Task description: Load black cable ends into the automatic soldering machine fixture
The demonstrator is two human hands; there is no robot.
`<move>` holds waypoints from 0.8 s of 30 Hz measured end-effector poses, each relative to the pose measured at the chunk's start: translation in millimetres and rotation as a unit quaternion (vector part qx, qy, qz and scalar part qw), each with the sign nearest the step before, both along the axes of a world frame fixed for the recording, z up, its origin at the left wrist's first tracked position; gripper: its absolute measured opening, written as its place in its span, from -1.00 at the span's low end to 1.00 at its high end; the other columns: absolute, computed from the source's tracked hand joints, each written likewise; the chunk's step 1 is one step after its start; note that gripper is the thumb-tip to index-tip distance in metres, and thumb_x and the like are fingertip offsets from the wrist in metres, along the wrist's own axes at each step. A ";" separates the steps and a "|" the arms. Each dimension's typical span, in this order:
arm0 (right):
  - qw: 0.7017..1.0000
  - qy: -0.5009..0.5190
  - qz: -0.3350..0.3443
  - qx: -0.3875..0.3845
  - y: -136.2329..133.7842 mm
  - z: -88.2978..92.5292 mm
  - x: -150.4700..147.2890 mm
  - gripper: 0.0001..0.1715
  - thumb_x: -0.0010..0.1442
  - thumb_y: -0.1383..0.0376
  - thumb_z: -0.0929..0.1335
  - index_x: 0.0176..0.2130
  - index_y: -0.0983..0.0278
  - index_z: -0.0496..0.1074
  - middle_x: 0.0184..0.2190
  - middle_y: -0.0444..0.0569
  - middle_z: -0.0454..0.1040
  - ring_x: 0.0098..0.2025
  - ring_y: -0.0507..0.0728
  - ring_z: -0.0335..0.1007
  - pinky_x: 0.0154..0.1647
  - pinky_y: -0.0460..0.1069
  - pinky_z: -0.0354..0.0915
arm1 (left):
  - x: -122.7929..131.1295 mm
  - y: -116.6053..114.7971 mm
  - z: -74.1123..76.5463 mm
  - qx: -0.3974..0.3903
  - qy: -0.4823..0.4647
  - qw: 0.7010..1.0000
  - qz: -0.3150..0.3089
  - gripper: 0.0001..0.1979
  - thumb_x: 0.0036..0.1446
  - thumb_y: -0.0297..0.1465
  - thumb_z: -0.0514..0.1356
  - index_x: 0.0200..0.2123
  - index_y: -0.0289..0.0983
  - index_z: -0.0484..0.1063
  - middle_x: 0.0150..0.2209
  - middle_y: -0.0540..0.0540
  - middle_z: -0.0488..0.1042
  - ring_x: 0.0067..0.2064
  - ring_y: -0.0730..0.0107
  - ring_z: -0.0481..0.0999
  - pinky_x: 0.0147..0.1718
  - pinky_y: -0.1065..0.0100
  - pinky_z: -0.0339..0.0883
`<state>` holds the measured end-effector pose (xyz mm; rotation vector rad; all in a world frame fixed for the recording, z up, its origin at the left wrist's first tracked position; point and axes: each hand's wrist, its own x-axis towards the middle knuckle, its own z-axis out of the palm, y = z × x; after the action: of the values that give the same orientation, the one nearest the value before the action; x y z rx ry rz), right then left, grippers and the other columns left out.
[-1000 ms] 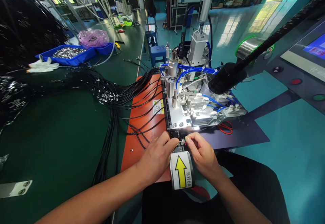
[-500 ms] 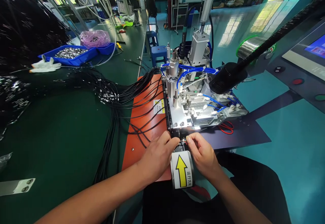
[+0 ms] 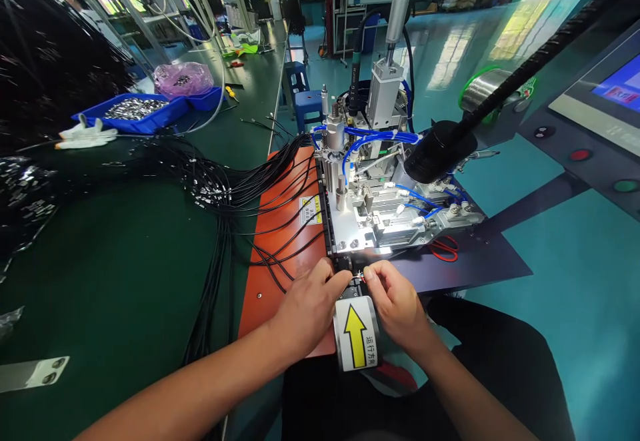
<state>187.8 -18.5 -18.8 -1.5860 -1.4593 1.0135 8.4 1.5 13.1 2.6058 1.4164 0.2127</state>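
Note:
Over the front end of the machine's track, my left hand (image 3: 314, 304) and my right hand (image 3: 395, 301) almost meet, both closed in a pinch. Between the fingertips show thin stripped wires (image 3: 358, 276), white and red, at the end of a cable. My left thumb and forefinger grip the cable, mostly hidden by the hand. The right fingertips are pinched on the wires. Just below lies a curved metal guard with a yellow arrow label (image 3: 356, 334). Beyond the hands stands the bench machine (image 3: 380, 208), with metal cylinders and blue air tubes.
Black cables (image 3: 240, 188) run across the green table (image 3: 125, 254) and orange plate (image 3: 290, 248). Red-handled scissors (image 3: 444, 249) lie right of the machine. A black flexible lamp arm (image 3: 440, 151) reaches in. Blue trays (image 3: 135, 121) of metal parts stand at back left; a control panel (image 3: 590, 141) stands right.
The view has shifted slightly. Both hands keep their pinch, with the right fingertips a touch closer to the left. A person now shows in the far left background.

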 end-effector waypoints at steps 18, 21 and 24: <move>0.999 0.041 -0.002 -0.033 4.0 -5.0 2.7 -0.66 0.36 0.11 0.21 -0.37 0.22 0.35 -0.49 -0.14 0.40 -0.43 0.09 0.34 -0.43 -0.04 0.25 | -7.9 7.9 4.2 0.022 0.059 0.994 -0.087 -0.76 0.27 -0.50 0.05 -0.07 -0.14 0.40 -0.34 -0.01 0.23 -0.40 0.41 0.31 -0.41 0.39 0.26; 0.998 0.039 -0.018 -0.052 0.4 0.2 8.3 -0.65 0.35 0.07 0.22 -0.33 0.21 0.39 -0.56 -0.17 0.36 -0.52 0.08 0.31 -0.49 -0.04 0.23 | -7.8 9.1 5.0 0.019 0.058 0.994 -0.087 -0.75 0.27 -0.51 0.05 -0.07 -0.13 0.41 -0.35 0.00 0.22 -0.41 0.43 0.30 -0.42 0.41 0.23; 0.999 -0.013 -0.031 0.028 -4.0 11.5 14.5 -0.76 0.32 0.12 0.29 -0.23 0.20 0.44 -0.42 -0.09 0.45 -0.44 0.10 0.37 -0.39 -0.01 0.28 | -8.0 9.6 3.9 0.015 0.054 0.994 -0.090 -0.75 0.27 -0.51 0.05 -0.08 -0.12 0.41 -0.35 0.01 0.22 -0.41 0.44 0.28 -0.43 0.42 0.21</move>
<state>202.4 -22.5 -7.3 -1.6007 -1.4346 0.9115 0.5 11.1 17.0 2.7872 1.2081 0.0702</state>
